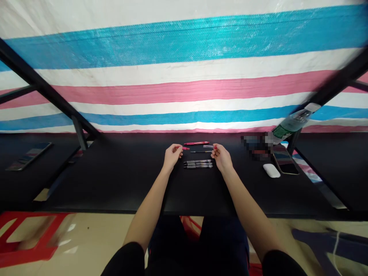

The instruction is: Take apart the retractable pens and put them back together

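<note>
Across the upper half of the head view hangs a striped sheet (184, 88), with two slanting black posts, one on the left (47, 90) and one on the right (333, 86), in front of it. Below spreads a black table (115, 180). At center, the left hand (172, 155) pinches a short red piece (186, 148) between thumb and fingers; the right hand (222, 158) grips a clear tube (207, 146) with a red part at its near end. Both hold their pieces just above the table.

Between and around the hands lie one red pen (196, 143), one thin dark refill (198, 151) and a row of clear pens (198, 164) — three, as far as can be told, side by side. The refill and the pens reach close to the right hand.

Toward the right of the frame are one bottle (293, 123), one phone (285, 159) and one small white case (271, 170); a blurred patch hides what is beside the bottle. At far left lies one dark flat device (30, 155). One red stool (37, 249) fills the lower left corner, a dark blue one (319, 245) the lower right.
</note>
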The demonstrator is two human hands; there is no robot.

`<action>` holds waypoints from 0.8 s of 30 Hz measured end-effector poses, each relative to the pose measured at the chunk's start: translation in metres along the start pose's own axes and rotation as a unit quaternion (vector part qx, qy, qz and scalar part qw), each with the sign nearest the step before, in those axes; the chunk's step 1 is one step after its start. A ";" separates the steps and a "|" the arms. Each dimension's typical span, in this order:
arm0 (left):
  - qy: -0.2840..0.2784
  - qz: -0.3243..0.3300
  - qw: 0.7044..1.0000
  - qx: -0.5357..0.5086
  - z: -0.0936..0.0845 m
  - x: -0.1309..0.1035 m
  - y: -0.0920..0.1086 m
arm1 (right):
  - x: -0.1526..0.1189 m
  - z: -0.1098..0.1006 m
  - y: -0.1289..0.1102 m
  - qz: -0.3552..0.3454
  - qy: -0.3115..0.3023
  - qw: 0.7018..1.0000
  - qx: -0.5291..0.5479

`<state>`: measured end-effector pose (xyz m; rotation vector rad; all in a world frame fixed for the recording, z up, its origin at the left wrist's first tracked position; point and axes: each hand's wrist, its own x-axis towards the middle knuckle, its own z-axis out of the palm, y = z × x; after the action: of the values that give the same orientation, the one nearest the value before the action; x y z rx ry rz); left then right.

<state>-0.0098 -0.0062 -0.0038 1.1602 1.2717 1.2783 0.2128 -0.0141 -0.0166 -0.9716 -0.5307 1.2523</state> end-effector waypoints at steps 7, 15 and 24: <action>0.009 0.007 1.000 -0.011 -0.001 0.000 0.001 | 0.000 0.000 0.001 0.003 -0.006 1.000 -0.001; -0.011 -0.078 0.986 -0.148 0.003 0.002 -0.001 | -0.001 0.001 -0.004 0.019 -0.057 0.998 0.015; -0.060 -0.145 0.963 -0.218 0.000 0.000 0.008 | -0.002 0.003 -0.011 0.114 -0.100 0.988 0.036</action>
<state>-0.0099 -0.0061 0.0039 0.6960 0.9626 1.1708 0.2163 -0.0153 -0.0054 -0.8684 -0.5373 1.5764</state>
